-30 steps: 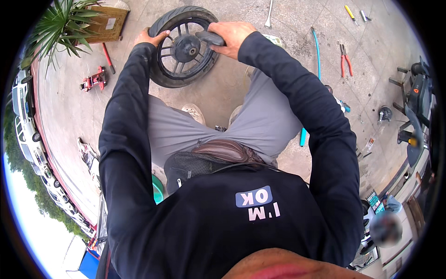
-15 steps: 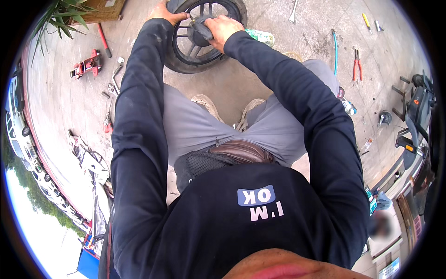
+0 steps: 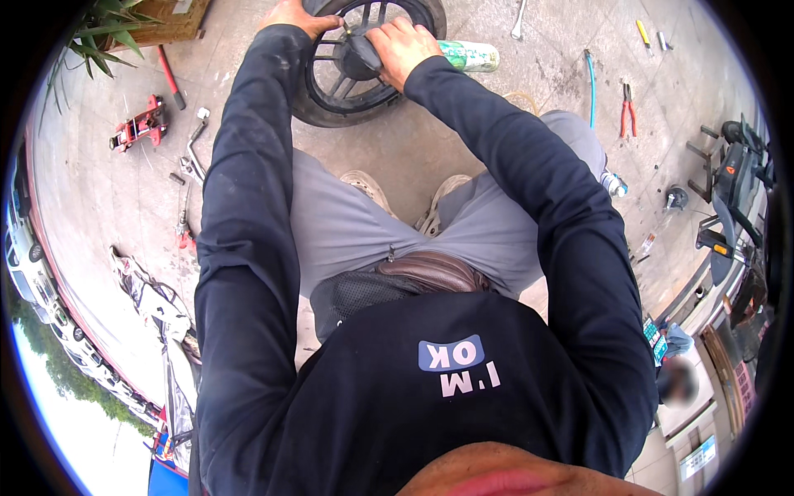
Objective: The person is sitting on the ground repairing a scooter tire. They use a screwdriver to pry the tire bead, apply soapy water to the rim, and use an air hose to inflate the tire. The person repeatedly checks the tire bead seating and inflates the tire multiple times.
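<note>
A wheel (image 3: pixel 327 113) with a black tyre and dark spokes is at the top of the view, in front of my feet. My left hand (image 3: pixel 296 16) grips its left side, thumb stretched over the rim toward a small brass-coloured piece (image 3: pixel 346 29) by the hub. The picture's upper edge cuts off part of this hand. My right hand (image 3: pixel 404 48) is closed over the right side of the dark, rounded hub (image 3: pixel 359 58), fingers bunched on it. What lies under those fingers is hidden. A green and white cylindrical can (image 3: pixel 471 56) lies just right of the wheel.
Left on the floor are a red jack (image 3: pixel 141 124), its red handle (image 3: pixel 171 78) and wrenches (image 3: pixel 193 157). On the right lie a spanner (image 3: pixel 518 21), a blue hose (image 3: pixel 590 87), red-handled pliers (image 3: pixel 628 110) and a yellow-handled tool (image 3: pixel 643 35). A scooter (image 3: pixel 732 194) stands far right.
My right hand has shifted slightly up and right at the hub. Both hands stay on the wheel. The surrounding floor things appear a little further left, from a small head movement.
</note>
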Tool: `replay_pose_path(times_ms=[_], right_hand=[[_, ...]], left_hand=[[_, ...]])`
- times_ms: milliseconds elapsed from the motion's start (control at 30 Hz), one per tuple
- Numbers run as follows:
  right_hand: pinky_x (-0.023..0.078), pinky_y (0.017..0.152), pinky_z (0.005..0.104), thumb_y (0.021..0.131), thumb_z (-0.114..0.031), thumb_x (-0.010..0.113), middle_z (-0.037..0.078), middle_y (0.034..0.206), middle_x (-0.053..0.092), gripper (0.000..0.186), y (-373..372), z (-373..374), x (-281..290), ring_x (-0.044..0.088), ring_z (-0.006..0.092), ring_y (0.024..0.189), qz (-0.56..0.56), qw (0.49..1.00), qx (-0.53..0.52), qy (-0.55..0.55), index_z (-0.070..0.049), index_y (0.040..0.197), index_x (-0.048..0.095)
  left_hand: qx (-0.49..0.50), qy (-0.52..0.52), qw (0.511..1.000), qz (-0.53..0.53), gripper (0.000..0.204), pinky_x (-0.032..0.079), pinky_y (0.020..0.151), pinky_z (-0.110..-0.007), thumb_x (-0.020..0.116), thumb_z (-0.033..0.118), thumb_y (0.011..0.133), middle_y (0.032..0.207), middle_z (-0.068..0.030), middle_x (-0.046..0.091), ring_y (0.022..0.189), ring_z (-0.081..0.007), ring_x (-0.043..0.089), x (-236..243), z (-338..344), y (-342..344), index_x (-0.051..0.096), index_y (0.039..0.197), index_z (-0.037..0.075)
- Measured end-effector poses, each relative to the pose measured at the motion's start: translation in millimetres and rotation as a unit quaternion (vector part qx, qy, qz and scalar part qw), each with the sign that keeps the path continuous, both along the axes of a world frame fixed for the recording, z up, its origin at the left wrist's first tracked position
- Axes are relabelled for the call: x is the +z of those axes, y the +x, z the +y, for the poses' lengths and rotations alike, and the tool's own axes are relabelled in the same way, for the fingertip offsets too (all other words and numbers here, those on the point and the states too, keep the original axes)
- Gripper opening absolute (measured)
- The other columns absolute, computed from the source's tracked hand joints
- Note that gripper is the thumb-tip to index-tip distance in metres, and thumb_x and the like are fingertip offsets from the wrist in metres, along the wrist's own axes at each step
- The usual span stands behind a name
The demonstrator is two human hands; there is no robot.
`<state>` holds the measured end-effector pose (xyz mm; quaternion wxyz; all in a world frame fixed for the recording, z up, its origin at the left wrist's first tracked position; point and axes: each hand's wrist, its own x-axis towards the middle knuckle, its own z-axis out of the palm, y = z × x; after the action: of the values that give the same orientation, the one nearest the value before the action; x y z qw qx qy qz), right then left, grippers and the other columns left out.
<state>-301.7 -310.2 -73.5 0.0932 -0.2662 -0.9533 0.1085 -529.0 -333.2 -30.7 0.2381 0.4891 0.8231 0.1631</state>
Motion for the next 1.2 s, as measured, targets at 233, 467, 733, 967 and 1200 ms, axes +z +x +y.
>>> replay_pose_path(times_ms=[233,467,733,967,1200], right_hand=[[0.049,0.088,0.0437,0.076,-0.017,0.073,0.006,0.103,0.069,0.034,-0.5,-1.8,-6.2,0.061,0.0259,0.107,0.004,1.000,0.000,0.020,-0.010,0.107,0.061],[0.048,0.089,0.0443,0.074,-0.018,0.075,0.005,0.102,0.068,0.037,-2.1,-1.9,-3.1,0.059,0.0257,0.110,-0.006,1.000,-0.007,-0.012,-0.010,0.107,0.060],[0.047,0.091,0.0458,0.076,-0.018,0.076,0.006,0.105,0.068,0.039,-2.7,-2.9,1.2,0.059,0.0262,0.111,-0.031,0.999,-0.009,-0.015,-0.010,0.111,0.061],[0.045,0.088,0.0449,0.076,-0.018,0.074,0.005,0.104,0.068,0.035,-0.9,-3.9,-2.8,0.059,0.0248,0.111,-0.039,0.999,-0.017,-0.008,-0.011,0.108,0.062],[0.040,0.092,0.0474,0.076,-0.020,0.075,0.003,0.105,0.069,0.035,4.4,-1.1,-1.2,0.058,0.0237,0.112,-0.021,0.999,-0.017,0.028,-0.012,0.108,0.062]], left_hand=[[0.004,-0.026,0.999,0.046,0.077,0.051,0.095,-0.044,0.087,0.038,0.060,0.113,-0.0262,0.067,0.110,-0.0393,0.064,1.2,-4.0,2.7,0.061,0.124,0.002],[-0.044,-0.001,0.993,0.106,0.104,0.048,0.103,-0.044,0.093,0.036,0.056,0.127,-0.0283,0.059,0.119,-0.0411,0.058,-5.9,-7.0,4.8,0.046,0.141,0.001],[-0.072,0.031,0.989,0.126,0.111,0.047,0.105,-0.044,0.094,0.034,0.055,0.130,-0.0289,0.056,0.121,-0.0423,0.055,-9.2,-9.0,8.9,0.040,0.145,-0.001],[-0.071,0.029,0.988,0.137,0.112,0.046,0.105,-0.044,0.094,0.033,0.054,0.131,-0.0292,0.055,0.122,-0.0427,0.055,-5.5,-9.1,14.2,0.038,0.145,-0.001],[-0.063,0.033,0.987,0.144,0.112,0.047,0.104,-0.044,0.094,0.033,0.054,0.129,-0.0294,0.055,0.120,-0.0433,0.056,-2.4,-7.8,18.7,0.038,0.146,0.002]])
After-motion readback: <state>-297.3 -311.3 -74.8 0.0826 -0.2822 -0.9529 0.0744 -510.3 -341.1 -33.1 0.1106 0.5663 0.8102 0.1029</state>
